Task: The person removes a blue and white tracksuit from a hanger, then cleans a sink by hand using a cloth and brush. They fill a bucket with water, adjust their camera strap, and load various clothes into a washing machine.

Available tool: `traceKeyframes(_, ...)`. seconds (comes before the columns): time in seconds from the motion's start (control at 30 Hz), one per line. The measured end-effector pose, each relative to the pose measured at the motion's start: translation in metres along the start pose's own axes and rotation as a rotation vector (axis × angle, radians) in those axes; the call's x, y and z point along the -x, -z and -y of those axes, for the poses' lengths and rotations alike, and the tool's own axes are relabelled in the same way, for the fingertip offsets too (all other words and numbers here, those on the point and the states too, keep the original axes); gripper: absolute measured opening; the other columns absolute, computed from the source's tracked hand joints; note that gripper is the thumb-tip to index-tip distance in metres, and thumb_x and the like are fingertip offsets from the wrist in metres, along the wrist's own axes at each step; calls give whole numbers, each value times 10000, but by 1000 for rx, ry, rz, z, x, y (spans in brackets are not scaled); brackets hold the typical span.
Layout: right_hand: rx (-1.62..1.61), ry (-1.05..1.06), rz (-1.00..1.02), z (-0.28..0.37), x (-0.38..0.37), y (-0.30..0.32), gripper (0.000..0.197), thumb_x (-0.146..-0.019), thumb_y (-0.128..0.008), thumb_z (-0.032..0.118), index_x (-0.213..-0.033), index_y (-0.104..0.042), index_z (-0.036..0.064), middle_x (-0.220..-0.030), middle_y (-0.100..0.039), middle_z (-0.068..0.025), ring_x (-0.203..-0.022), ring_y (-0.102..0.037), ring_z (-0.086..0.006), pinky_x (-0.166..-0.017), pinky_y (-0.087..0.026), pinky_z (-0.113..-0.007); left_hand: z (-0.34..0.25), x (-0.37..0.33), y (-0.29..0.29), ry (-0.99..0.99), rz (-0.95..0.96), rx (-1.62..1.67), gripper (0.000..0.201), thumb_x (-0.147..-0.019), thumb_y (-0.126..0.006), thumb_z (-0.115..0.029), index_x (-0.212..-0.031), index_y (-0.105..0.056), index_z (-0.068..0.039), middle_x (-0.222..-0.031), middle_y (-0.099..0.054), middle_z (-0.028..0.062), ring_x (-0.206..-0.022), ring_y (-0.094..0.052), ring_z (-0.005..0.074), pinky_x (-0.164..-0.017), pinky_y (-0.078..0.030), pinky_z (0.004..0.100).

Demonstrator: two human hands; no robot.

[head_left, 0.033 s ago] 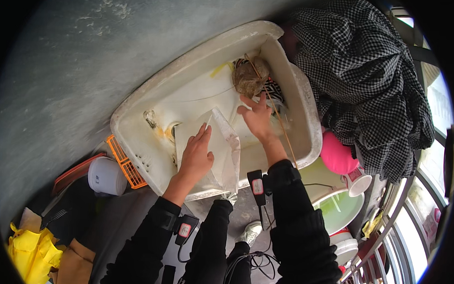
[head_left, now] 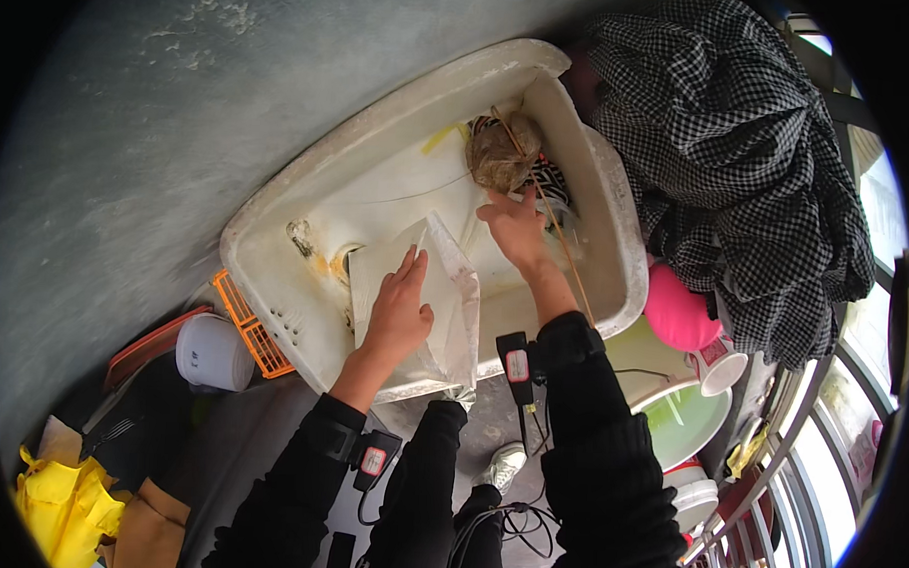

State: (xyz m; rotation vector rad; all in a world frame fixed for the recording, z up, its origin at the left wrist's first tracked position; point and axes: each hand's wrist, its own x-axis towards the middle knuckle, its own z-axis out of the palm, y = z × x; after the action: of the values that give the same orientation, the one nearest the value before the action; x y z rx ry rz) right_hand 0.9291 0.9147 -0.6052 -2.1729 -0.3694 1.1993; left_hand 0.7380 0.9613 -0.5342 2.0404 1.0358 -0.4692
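Observation:
My left hand (head_left: 399,307) lies over a folded white sheet or flat bag (head_left: 456,329) that leans in an old off-white sink (head_left: 267,197). Its fingers are stretched out on the white surface. Farther right, my right hand (head_left: 521,236) hovers inside the basin, fingers apart and partly bent, holding nothing I can see. Just beyond its fingertips sits a brown lump that looks wrapped in clear plastic (head_left: 501,155). Black-and-white striped material (head_left: 550,177) shows beside that lump. A thin tan stick (head_left: 566,253) slants across the lump and past my right hand.
A checked cloth (head_left: 720,143) hangs at the right above a pink rounded thing (head_left: 681,310) and a basin of greenish water (head_left: 685,422). Left of the sink are an orange plastic basket (head_left: 251,327) and a white bucket (head_left: 215,352). Cables (head_left: 526,527) dangle near my legs.
My right hand has turned slightly and its fingers are a little more bent. My left hand stays on the white sheet.

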Motion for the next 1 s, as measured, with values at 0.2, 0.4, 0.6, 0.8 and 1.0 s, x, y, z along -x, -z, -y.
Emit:
traceKeyframes(0.2,-324,23,6,-13,-16,33,343,-824,-736,223,-1105,-698,29,-806,-663,-25,-733,-575,-93,-677,-475,-268,-9,-3,-19,-8,-33,66,753,-747,-574,46,-1460,-334,17,-1512,-341,225,-1200,-482,397,-1041,-408,419)
traceKeyframes(0.4,234,228,107,-23,-15,25,362,-851,-708,228,-1197,-682,125,-1163,-619,-142,-1004,-604,-203,-846,-491,-308,-26,-1,-19,-1,-44,53,725,-721,-529,96,-1428,-381,35,-1492,-367,234,-1182,-494,402,-1023,-419,424)
traceKeyframes(0.6,-128,-54,207,-16,-29,7,427,-866,-703,170,-1214,-610,-59,-1106,-646,-104,-1000,-598,-175,-848,-485,-296,-24,8,-24,7,-11,64,698,-711,-552,117,-1391,-411,53,-1473,-381,254,-1194,-500,404,-1032,-385,438)
traceKeyframes(0.8,-194,194,213,44,30,74,290,-846,-741,95,-1101,-665,-19,-818,-611,19,-713,-521,-48,-640,-438,-201,-10,2,-25,-12,8,186,702,-740,-561,79,-1420,-405,2,-1501,-364,217,-1267,-457,391,-1069,-375,438)
traceKeyframes(1.0,-591,176,396,90,159,97,144,-810,-742,-2,-948,-714,29,-883,-676,-12,-774,-607,-68,-709,-505,-233,0,-4,-25,-8,74,496,621,-835,-642,-73,-1418,-432,-31,-1402,-513,130,-1202,-538,255,-1005,-439,359)
